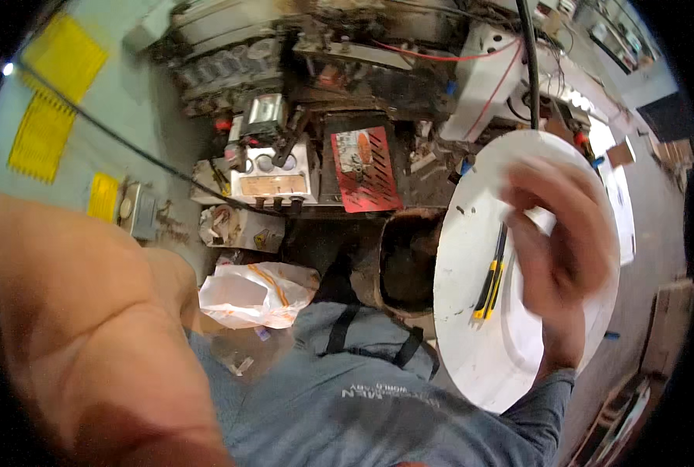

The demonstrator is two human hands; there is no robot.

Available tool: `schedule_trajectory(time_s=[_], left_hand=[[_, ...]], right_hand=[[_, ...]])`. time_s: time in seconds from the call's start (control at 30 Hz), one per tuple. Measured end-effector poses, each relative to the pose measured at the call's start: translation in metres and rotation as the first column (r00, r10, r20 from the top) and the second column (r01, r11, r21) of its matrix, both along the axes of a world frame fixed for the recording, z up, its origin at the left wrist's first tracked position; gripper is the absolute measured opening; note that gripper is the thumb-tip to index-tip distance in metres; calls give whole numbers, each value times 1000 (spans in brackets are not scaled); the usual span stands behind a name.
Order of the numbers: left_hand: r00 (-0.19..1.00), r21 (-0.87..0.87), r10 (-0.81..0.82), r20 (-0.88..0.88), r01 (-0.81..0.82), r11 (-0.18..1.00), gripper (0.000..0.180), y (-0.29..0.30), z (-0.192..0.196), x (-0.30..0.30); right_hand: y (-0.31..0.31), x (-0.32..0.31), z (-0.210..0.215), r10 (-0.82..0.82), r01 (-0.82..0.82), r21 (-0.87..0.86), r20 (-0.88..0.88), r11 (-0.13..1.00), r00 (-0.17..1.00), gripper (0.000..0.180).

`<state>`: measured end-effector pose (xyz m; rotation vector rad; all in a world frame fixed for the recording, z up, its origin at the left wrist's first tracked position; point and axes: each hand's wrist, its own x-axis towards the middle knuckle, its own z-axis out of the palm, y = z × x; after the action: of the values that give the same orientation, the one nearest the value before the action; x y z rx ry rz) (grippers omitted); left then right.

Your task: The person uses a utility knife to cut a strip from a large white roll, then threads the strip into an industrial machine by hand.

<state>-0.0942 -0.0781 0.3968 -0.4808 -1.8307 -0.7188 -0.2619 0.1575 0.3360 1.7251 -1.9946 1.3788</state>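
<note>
My right hand (562, 241) is over a large white oval board (464, 342) at the right, its fingers curled and smeared by motion. Whether anything is in it cannot be made out. Beside that hand, a long hand tool with black-and-yellow handles (488, 289) lies on the board, its upper end reaching toward my fingers. A few small dark bits (465, 210) lie higher up on the board. My bare left arm (90, 335) fills the lower left, very close and bent; its fingers do not show.
Ahead stands a cluttered bench with a white box unit with dials (275, 180) and a red patterned sheet (366, 171). A dark open container (409, 265) is below it. A white-and-orange plastic bag (261, 296) lies left of my body. A black cable (532, 70) hangs above the board.
</note>
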Motion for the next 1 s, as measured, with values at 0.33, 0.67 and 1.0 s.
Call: schedule_trajectory(time_s=[0.33, 0.67, 1.0], left_hand=[[775, 664, -274, 570, -237, 709, 28, -92, -215, -105], [179, 666, -667, 723, 77, 742, 26, -50, -279, -128], [177, 543, -602, 778, 293, 787, 29, 3, -284, -124]], right_hand=[[-38, -74, -153, -575, 562, 362, -83, 744, 814, 34], [76, 40, -238, -977, 834, 542, -214, -104, 17, 47], [82, 45, -264, -938, 816, 566, -333, -115, 99, 33]])
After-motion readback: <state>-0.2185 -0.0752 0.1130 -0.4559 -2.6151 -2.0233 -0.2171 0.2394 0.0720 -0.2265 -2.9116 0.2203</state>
